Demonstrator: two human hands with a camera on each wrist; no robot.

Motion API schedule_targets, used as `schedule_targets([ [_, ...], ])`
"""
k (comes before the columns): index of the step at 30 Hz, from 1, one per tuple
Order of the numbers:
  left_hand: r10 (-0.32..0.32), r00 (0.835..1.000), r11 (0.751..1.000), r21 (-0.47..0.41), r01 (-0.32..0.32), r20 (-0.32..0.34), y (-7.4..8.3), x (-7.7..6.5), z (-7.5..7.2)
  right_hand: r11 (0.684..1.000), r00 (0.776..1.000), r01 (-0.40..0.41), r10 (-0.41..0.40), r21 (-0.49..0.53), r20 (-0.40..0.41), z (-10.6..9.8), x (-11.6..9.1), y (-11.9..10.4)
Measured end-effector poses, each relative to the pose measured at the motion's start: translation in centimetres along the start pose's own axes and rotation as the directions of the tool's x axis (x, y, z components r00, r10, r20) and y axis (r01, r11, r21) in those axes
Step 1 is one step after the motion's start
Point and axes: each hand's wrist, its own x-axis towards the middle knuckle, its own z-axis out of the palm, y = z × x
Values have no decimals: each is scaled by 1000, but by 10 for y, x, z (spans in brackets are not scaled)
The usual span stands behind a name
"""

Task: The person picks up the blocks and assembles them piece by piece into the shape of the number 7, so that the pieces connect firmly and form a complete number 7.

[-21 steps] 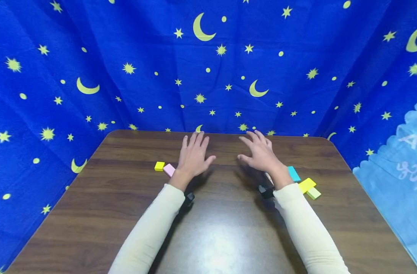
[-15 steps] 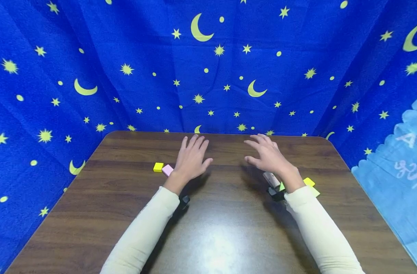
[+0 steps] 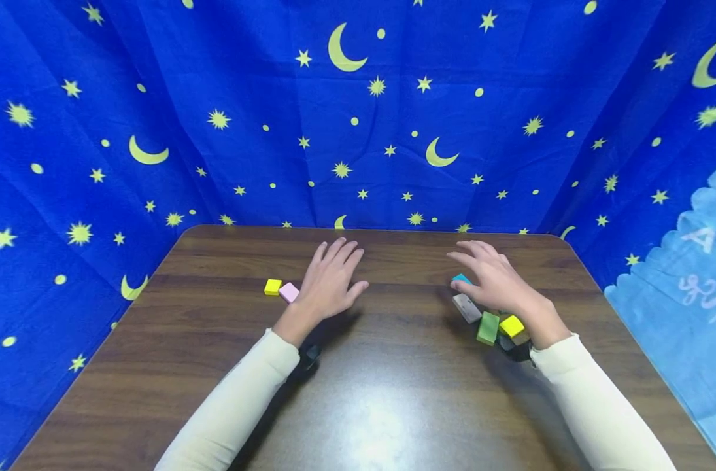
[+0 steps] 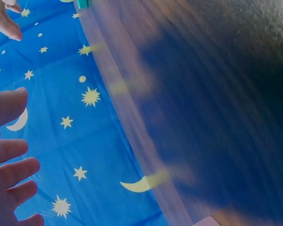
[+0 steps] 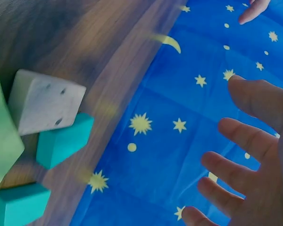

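The left arm (image 3: 231, 399) and right arm (image 3: 601, 402) stretch forward; the left hand (image 3: 328, 281) and right hand (image 3: 499, 280) hover apart, fingers loosely spread, thumbs turned inward.

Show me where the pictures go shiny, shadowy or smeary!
Head view: white glare on the table, dark shadows by the left hand and right hand; left wrist view: a big dark shadow, plus fuzzy yellow reflections of the curtain; right wrist view: fuzzy reflections too, but the gray block looks clearer.
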Motion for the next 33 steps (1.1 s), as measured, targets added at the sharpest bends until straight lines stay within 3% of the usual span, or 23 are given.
schedule_targets([
  [11,13,1000,1000,-15,-13,-28,0,-3,3,999,999,-27,27,-22,26,-4,-16,8],
  [19,12,1000,999,-33,-12,-5,1,-3,5,999,998,-40,40,-13,39,-2,-28,16],
  [33,41,999,997,-61,-42,-20,10,1,9,998,997,-67,67,6,41,0,-39,28],
])
